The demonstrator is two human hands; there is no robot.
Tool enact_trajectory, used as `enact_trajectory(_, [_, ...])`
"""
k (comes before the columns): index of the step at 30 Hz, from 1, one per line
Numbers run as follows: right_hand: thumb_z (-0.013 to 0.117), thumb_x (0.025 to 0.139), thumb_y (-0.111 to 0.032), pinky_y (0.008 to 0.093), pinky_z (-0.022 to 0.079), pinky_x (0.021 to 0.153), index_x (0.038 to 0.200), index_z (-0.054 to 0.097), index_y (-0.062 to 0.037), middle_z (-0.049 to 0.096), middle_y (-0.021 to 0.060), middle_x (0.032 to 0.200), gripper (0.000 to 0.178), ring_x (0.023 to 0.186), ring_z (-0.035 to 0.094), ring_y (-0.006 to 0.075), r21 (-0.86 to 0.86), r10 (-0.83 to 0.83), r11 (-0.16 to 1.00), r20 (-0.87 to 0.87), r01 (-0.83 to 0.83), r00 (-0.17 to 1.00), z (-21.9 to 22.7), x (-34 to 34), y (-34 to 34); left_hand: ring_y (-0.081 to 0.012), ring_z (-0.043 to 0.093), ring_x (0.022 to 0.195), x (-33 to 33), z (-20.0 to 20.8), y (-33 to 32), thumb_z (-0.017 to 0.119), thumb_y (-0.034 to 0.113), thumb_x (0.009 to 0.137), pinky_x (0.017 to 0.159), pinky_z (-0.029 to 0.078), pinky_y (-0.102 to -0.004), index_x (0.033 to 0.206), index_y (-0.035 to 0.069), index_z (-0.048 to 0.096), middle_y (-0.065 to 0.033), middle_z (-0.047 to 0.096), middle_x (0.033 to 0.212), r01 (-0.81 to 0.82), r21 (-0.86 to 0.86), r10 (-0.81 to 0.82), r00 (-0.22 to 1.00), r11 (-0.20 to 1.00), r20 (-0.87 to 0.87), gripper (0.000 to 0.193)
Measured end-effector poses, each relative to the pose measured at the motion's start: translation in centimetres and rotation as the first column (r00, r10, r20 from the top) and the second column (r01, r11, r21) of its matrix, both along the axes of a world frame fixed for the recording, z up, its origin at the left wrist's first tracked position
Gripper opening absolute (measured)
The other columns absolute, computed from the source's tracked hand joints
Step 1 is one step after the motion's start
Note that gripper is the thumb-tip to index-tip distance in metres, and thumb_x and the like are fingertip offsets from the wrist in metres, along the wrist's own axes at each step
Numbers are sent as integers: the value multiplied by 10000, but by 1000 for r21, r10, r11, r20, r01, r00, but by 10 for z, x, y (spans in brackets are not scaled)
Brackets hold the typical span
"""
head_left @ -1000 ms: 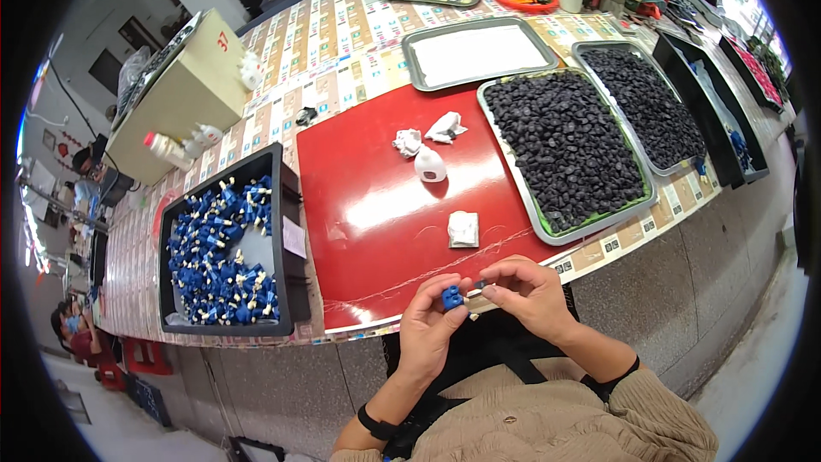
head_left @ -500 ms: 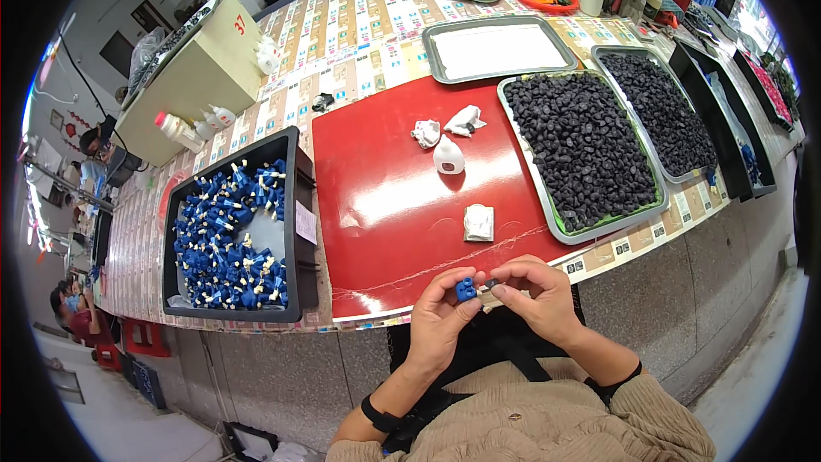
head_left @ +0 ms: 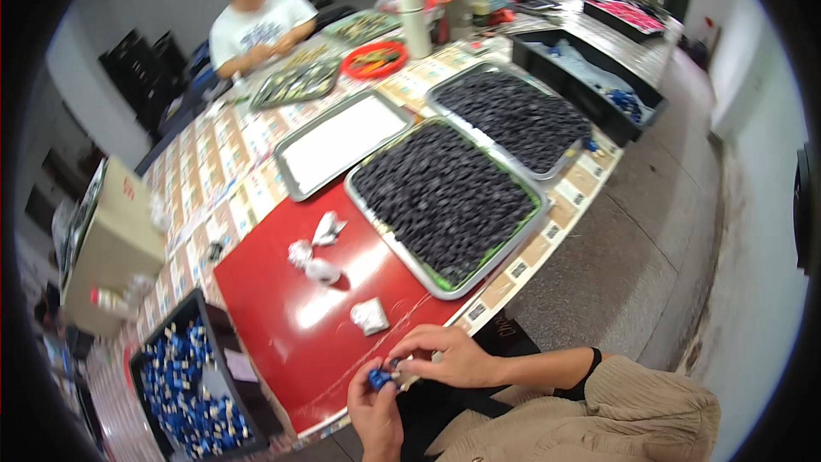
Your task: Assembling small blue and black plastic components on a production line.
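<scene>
Just off the front edge of the red mat (head_left: 342, 291), my hands meet in front of me. My left hand (head_left: 374, 415) pinches a small blue moulded piece (head_left: 379, 377) between thumb and fingers. In my right hand (head_left: 453, 358), thumb and forefinger are closed on a small dark piece (head_left: 394, 364) right beside the blue one. Motion blurs both, so whether they touch is unclear. At lower left, a black bin (head_left: 224, 334) holds many blue pieces with cream ends (head_left: 184, 376). A large tray (head_left: 402, 252) of small black pieces (head_left: 445, 197) lies beyond my hands.
On the mat lie a white squeeze bottle (head_left: 322, 271), crumpled white wads (head_left: 327, 229) and a folded white pad (head_left: 369, 316). Behind are a white-lined tray (head_left: 295, 180), a second black-piece tray (head_left: 556, 173) and a flask (head_left: 414, 24). Across the table sits a person (head_left: 256, 26).
The view has swung right and upward, so the table appears turned and shifted left. A person across the table has come into view. Both hands still hold their pieces close together.
</scene>
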State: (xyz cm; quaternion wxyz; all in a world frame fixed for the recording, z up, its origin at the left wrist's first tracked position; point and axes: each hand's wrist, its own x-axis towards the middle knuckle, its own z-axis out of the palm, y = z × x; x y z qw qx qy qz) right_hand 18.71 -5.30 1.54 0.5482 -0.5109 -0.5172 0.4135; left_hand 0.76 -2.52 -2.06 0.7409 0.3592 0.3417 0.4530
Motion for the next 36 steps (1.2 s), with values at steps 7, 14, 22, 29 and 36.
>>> enact_trajectory(7, [688,840,-140,286,493,791,1042,662,-30,645,91,993,232,913,621,175,38,-48,998,-56,51,997,-2,14,-4,-191,568,1048,12,9,4,541,-92,877,932,464,-300,1215,-9,524,-126,567,1169,87,66,-79,990,994,-119,348])
enact_trajectory(14, [669,857,-120,269,502,792,1062,665,-39,651,72,1038,221,936,628,152,-35,-32,999,-59,30,998,2,19,-8,-197,589,1028,15,13,3,550,-87,878,921,475,-290,1221,-15,521,-130,588,1149,76,9,-76,995,997,-72,351])
enact_trajectory(22, [685,835,-117,268,495,752,1037,671,-45,646,62,984,215,867,617,143,30,-65,997,-31,66,997,-6,16,-6,-209,576,1079,8,8,-2,580,-65,863,943,467,-311,1232,-28,504,-140,576,1179,4,30,-2,997,1000,-73,379])
enact_trajectory(29, [694,814,-54,207,464,648,1024,676,-42,620,30,908,211,771,576,72,-26,-161,987,-6,161,987,-4,23,-5,-215,555,1147,17,8,4,609,-69,850,995,447,-322,1244,-15,501,-145,558,1224,33,-35,-34,999,999,-21,412])
enact_trajectory(36, [704,802,-34,200,438,591,997,673,-17,635,51,913,198,718,567,71,9,-144,990,88,144,986,-4,13,0,-192,546,1160,9,9,4,638,-45,850,995,447,-308,1233,-3,526,-128,568,1224,64,-45,-63,997,997,32,401])
